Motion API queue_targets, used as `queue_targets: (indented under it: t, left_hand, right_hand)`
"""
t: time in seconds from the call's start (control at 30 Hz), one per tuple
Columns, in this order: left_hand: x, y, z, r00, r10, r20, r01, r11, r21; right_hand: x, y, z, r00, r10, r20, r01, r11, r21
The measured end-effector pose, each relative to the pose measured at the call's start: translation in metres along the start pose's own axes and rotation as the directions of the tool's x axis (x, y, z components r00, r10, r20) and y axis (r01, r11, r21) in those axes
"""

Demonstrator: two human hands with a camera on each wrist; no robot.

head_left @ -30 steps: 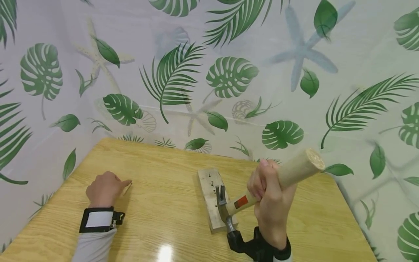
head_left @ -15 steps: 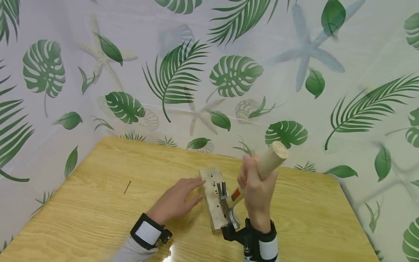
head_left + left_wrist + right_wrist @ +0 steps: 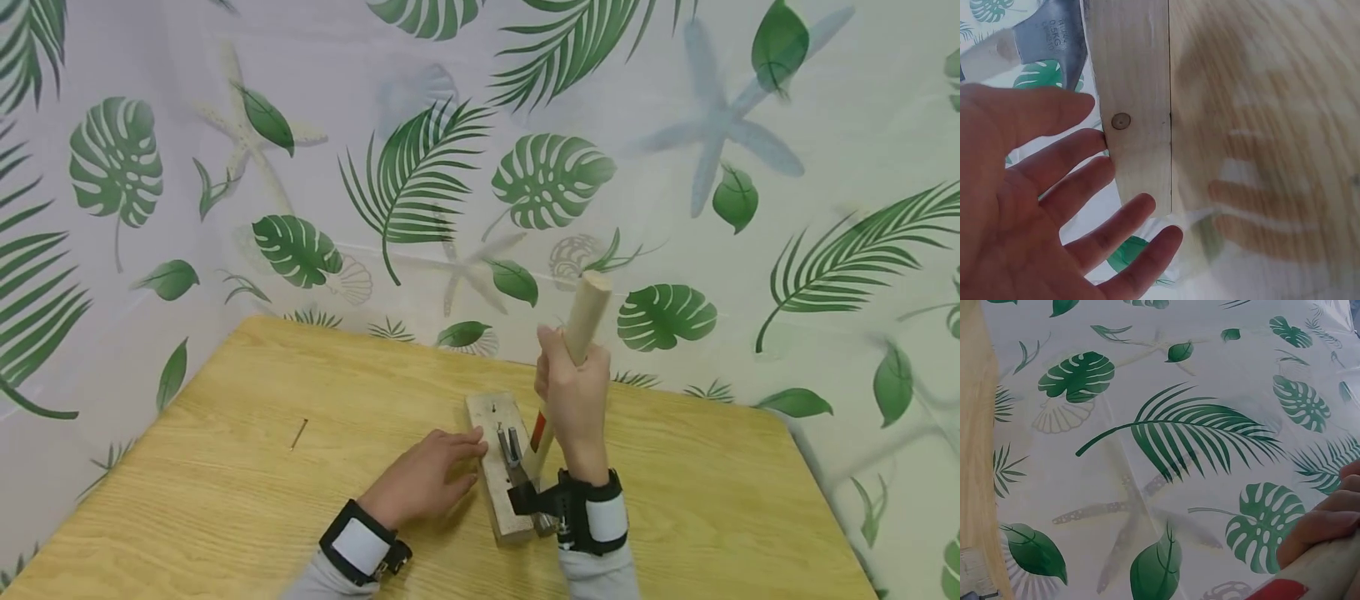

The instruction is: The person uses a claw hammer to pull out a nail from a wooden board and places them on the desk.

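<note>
My right hand (image 3: 576, 396) grips the wooden handle of a claw hammer (image 3: 588, 308), raised steeply over a pale wooden block (image 3: 510, 518). The hammer's claw points to the block's far end, its prongs right by a nail (image 3: 500, 427) in the top. Farther along stands another nail (image 3: 493, 408). My left hand (image 3: 423, 477) lies along the block's left side, fingers extended, fingertips at its edge. In the left wrist view the left hand (image 3: 1035, 194) is spread beside the block (image 3: 1138, 75), with the hammer head (image 3: 1054, 37) behind. The right wrist view catches the fingers (image 3: 1322, 531) round the handle.
A loose nail (image 3: 299, 434) lies on the wood-grain table (image 3: 225, 500), left of the hands. Behind the table's far edge hangs a white sheet (image 3: 450, 283) printed with green leaves. Small dark holes mark the block's top.
My left hand has let go of the loose nail at the left and moved right to the block. My right hand has swung the hammer's handle leftward and more upright.
</note>
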State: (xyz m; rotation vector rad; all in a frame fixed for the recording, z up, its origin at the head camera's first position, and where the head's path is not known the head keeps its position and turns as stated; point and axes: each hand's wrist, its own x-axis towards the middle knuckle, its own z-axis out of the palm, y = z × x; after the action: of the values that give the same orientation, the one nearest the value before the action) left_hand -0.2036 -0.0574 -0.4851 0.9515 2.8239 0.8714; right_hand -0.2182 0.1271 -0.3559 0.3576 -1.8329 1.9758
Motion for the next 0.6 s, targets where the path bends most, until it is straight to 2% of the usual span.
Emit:
queue_targets:
  t: [0.1, 0.23, 0.37, 0.47, 0.6]
  left_hand:
    - [0.003, -0.001, 0.001, 1.0, 0.013, 0.001, -0.013, 1.0, 0.007]
    - [0.005, -0.002, 0.002, 1.0, 0.021, 0.004, -0.021, 1.0, 0.008]
    - [0.005, -0.002, 0.001, 1.0, 0.019, 0.001, -0.019, 1.0, 0.007]
    - [0.004, -0.002, 0.0, 1.0, 0.031, -0.006, -0.031, 1.0, 0.003]
    - [0.005, -0.003, 0.0, 0.999, 0.041, -0.012, -0.041, 0.999, -0.001]
  right_hand:
    - [0.019, 0.01, 0.005, 0.997, 0.077, 0.011, -0.077, 0.996, -0.043]
    - [0.044, 0.023, 0.011, 0.99, 0.141, 0.006, -0.139, 0.985, -0.101]
    - [0.065, 0.035, 0.019, 0.979, 0.201, -0.026, -0.203, 0.97, -0.136]
    - [0.076, 0.044, 0.026, 0.968, 0.242, -0.064, -0.25, 0.942, -0.223]
    - [0.086, 0.056, 0.038, 0.959, 0.275, -0.067, -0.279, 0.879, -0.386]
